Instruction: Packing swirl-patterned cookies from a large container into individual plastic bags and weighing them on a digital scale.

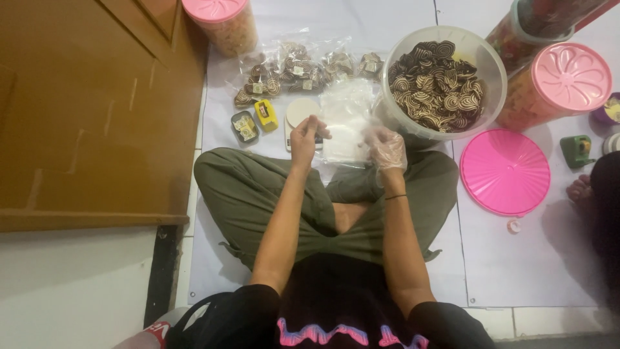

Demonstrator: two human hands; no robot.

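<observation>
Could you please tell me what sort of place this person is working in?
Probably a home floor used for packing snacks: a sheet over tiles, a tub of swirl cookies, filled small bags and a small scale.

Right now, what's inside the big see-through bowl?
The clear bowl holds a heap of brown-and-cream swirl cookies, filling it about halfway. Only the top layer shows; whatever lies under the heap and the bowl's bottom are covered.

left hand (305,137), gloved right hand (386,147) hold clear plastic bag (345,123) beside cookie tub (484,61).
</observation>
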